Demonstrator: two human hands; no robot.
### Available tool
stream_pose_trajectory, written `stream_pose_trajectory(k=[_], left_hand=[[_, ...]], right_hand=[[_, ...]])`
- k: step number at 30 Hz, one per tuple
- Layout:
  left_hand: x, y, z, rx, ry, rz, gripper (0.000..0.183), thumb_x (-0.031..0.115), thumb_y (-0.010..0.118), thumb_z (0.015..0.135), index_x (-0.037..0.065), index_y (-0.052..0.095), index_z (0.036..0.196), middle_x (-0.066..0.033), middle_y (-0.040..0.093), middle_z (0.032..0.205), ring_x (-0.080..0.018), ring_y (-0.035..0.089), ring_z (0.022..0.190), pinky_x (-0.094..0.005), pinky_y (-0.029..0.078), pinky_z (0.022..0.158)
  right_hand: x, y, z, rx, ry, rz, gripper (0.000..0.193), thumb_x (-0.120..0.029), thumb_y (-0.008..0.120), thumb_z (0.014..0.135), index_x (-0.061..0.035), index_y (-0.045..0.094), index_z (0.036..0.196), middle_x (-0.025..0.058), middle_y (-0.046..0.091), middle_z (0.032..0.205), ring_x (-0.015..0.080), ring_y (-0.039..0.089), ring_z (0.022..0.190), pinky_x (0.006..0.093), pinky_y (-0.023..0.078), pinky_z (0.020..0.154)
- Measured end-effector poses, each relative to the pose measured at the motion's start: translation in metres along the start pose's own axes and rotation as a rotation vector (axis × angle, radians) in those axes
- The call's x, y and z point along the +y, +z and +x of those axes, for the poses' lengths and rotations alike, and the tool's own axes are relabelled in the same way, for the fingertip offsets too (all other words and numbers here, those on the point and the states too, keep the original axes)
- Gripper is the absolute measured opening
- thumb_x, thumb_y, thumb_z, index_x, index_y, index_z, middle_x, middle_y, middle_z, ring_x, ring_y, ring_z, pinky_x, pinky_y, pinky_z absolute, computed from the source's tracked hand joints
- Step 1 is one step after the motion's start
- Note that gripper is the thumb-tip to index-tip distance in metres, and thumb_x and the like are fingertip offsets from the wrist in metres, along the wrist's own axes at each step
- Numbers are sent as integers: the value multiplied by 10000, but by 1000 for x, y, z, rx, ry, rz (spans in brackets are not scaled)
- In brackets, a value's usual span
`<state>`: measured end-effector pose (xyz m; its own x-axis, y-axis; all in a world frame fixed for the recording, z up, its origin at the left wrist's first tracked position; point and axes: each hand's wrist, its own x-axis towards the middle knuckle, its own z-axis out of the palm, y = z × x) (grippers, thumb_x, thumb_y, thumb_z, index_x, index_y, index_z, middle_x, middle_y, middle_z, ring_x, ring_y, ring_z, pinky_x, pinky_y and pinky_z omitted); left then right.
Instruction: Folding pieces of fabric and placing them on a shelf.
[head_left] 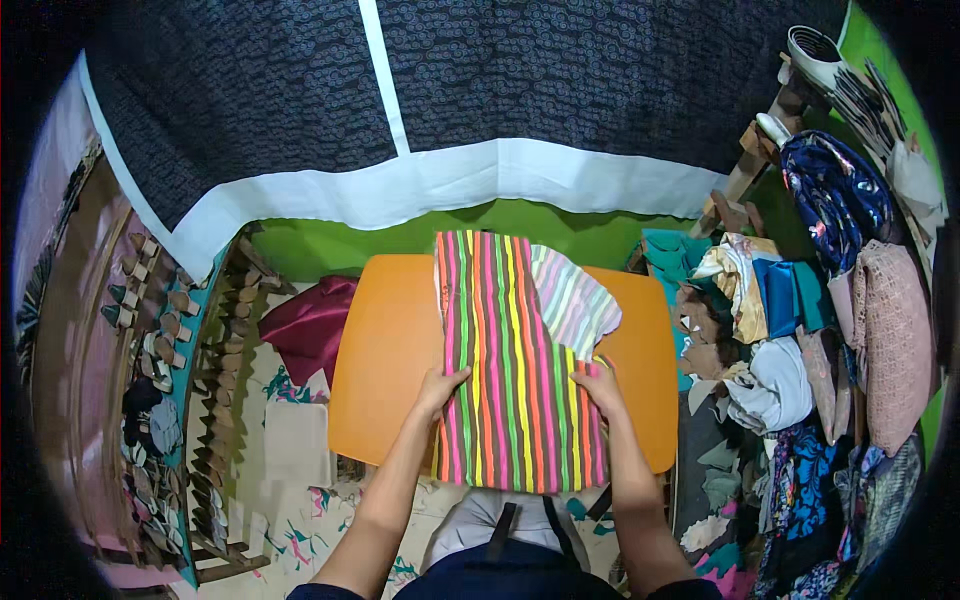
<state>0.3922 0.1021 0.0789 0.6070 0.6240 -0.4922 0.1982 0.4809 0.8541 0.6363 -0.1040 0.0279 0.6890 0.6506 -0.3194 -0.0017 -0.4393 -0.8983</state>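
A brightly striped cloth piece (500, 340), in pink, green, yellow, orange and brown, spreads over the orange table (385, 330) and hangs past its near edge. At its upper right, a paler striped part (580, 300) shows, perhaps the cloth's reverse side, beside a curved edge. My left hand (443, 388) pinches the cloth's left edge, thumb on top. Across from it, my right hand (598, 386) grips the right edge just below the curve. The fingers under the cloth are hidden on both sides.
Left of the table lie a maroon cloth (312, 325) and a pale stool (297, 445), with fabric scraps on the floor. Racks of shoe-shaped forms (215, 410) line the left side. Heaped fabrics (765, 385) crowd the right. A dark patterned curtain (560, 80) hangs behind.
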Motion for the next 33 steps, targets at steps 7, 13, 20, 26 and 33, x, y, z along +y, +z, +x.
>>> stream_pose_trajectory(k=[7, 13, 20, 26, 33], left_hand=[[16, -19, -73, -76, 300, 153, 532, 61, 667, 726, -7, 433, 1198, -87, 613, 954, -155, 591, 813, -299, 494, 708], [-21, -34, -155, -89, 295, 378, 758, 25, 657, 716, 15, 204, 1324, -153, 522, 1113, -220, 525, 1035, -318, 447, 851], [-78, -22, -272, 227, 457, 615, 735, 17, 593, 744, 101, 194, 1355, -278, 515, 1062, -428, 516, 991, -377, 444, 820], [-102, -11, -369, 213, 809, 754, 475, -93, 505, 711, 26, 484, 1170, -223, 489, 1140, -361, 479, 1076, -350, 403, 883], [-106, 0, -435, 373, 985, 841, 366, -71, 568, 687, 39, 579, 1035, -183, 506, 1072, -341, 513, 975, -354, 423, 814]], right_hand=[[-73, -18, -89, -114, -236, 200, 376, -128, 660, 768, 18, 536, 1092, 57, 579, 1031, 136, 536, 912, 287, 428, 816], [-31, -18, -147, -149, -309, 174, 512, -83, 669, 753, 12, 444, 1204, 98, 549, 1116, 177, 527, 979, 299, 414, 845], [-25, -16, -257, 181, -749, -457, 518, -76, 632, 742, -26, 444, 1222, 136, 567, 1018, 315, 523, 965, 371, 393, 854], [-8, -38, -345, -19, -805, -464, 354, -105, 666, 690, -85, 617, 1040, 106, 496, 671, 276, 482, 735, 389, 387, 762], [-32, -64, -405, 192, -980, -570, 130, -63, 638, 615, -70, 648, 745, 114, 455, 808, 302, 437, 846, 422, 367, 795]])
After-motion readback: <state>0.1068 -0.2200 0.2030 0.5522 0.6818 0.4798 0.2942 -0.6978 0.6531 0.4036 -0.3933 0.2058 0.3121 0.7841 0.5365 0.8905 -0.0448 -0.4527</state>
